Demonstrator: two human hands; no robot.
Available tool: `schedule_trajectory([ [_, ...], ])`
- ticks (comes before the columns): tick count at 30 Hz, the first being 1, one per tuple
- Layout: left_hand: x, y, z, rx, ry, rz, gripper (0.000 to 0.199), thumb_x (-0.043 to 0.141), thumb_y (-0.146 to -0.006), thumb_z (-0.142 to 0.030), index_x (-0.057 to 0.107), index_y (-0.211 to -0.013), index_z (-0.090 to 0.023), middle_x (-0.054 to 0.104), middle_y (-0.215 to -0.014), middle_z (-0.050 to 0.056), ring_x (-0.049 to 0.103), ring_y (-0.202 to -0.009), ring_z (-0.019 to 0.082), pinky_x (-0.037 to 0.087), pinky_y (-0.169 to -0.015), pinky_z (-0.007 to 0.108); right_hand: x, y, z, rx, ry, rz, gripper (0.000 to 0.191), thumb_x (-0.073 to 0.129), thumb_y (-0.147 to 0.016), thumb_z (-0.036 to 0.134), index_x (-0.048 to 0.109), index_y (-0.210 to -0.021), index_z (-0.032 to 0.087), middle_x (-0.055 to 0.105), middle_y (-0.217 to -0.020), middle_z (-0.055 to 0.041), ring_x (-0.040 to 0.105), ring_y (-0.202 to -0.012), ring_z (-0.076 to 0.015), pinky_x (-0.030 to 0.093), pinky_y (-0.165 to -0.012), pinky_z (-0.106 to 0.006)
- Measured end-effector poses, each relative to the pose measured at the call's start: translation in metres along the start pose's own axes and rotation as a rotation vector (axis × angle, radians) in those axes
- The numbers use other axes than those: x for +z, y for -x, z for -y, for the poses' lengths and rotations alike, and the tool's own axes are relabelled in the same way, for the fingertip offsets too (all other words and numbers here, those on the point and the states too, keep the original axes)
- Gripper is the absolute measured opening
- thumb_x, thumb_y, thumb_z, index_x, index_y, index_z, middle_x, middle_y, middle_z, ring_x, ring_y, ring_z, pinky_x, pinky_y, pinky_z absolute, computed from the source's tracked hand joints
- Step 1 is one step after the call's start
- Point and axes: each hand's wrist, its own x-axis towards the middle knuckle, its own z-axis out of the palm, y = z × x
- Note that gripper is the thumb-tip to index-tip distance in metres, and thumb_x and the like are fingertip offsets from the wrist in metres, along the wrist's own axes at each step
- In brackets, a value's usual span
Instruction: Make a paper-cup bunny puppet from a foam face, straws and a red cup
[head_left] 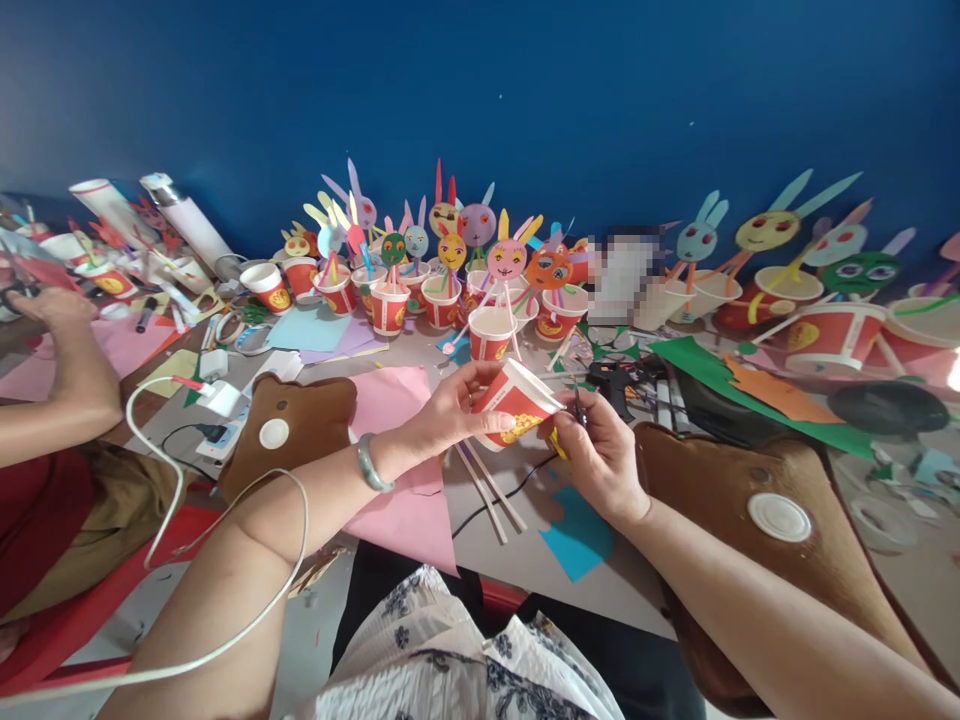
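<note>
Left hand (448, 412) pinching tilted cup (510, 405); right hand (604, 455) gripping dark tool (580, 405), likely scissors, at cup's three o'clock; blue paper (577, 538) at five.

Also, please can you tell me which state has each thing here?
Left hand: closed on held cup.
Right hand: closed on dark tool.
Held cup: tilted, uncovered.
Dark tool: at cup rim; open or shut unclear.
White sticks: lying loose.
Lilac bottle: leaning.
Blue paper: lying flat.
</note>
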Motion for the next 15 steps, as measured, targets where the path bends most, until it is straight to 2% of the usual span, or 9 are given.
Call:
schedule_trajectory([
  [5, 0.0001, 0.0062, 0.0028, 0.551, -0.709, -0.246, 0.076, 0.079, -0.077, -0.032, 0.040, -0.141, -0.019, 0.057, -0.133, 0.016, 0.057, -0.124, 0.027, 0.048, -0.106, 0.044, 0.0012, -0.0034, 0.0012, 0.078, -0.104, 0.052, 0.030, 0.057, -0.092, 0.044, 0.063, -0.110, 0.021, 0.069, -0.076, -0.0035, 0.058, -0.060, -0.0150, 0.046, -0.054, -0.028],
  [7, 0.0000, 0.0069, 0.0041, 0.690, -0.924, -0.276, 0.076, 0.075, -0.081, -0.029, 0.036, -0.145, -0.019, 0.057, -0.133, 0.016, 0.055, -0.126, 0.028, 0.047, -0.108, 0.046, 0.0019, -0.0019, 0.0023, 0.087, -0.139, 0.081, 0.033, 0.059, -0.091, 0.045, 0.062, -0.114, 0.021, 0.071, -0.078, -0.0043, 0.058, -0.060, -0.0151, 0.046, -0.054, -0.028],
  [11, 0.0006, 0.0078, 0.0058, 0.749, -1.131, -0.225, 0.075, 0.066, -0.089, -0.030, 0.026, -0.151, -0.018, 0.059, -0.129, 0.017, 0.057, -0.124, 0.030, 0.048, -0.104, 0.049, 0.0029, 0.0009, 0.0034, 0.099, -0.153, 0.161, 0.030, 0.064, -0.089, 0.046, 0.064, -0.106, 0.021, 0.069, -0.074, -0.0039, 0.058, -0.061, -0.0163, 0.045, -0.053, -0.029],
  [15, 0.0023, 0.0086, 0.0037, 0.778, -1.139, -0.204, 0.082, 0.068, -0.087, -0.041, 0.023, -0.152, -0.019, 0.059, -0.128, 0.017, 0.058, -0.120, 0.031, 0.049, -0.101, 0.051, 0.0011, -0.0021, -0.0044, 0.086, -0.131, 0.131, 0.027, 0.064, -0.087, 0.049, 0.063, -0.090, 0.022, 0.059, -0.064, 0.0000, 0.054, -0.058, -0.0151, 0.043, -0.051, -0.028],
])
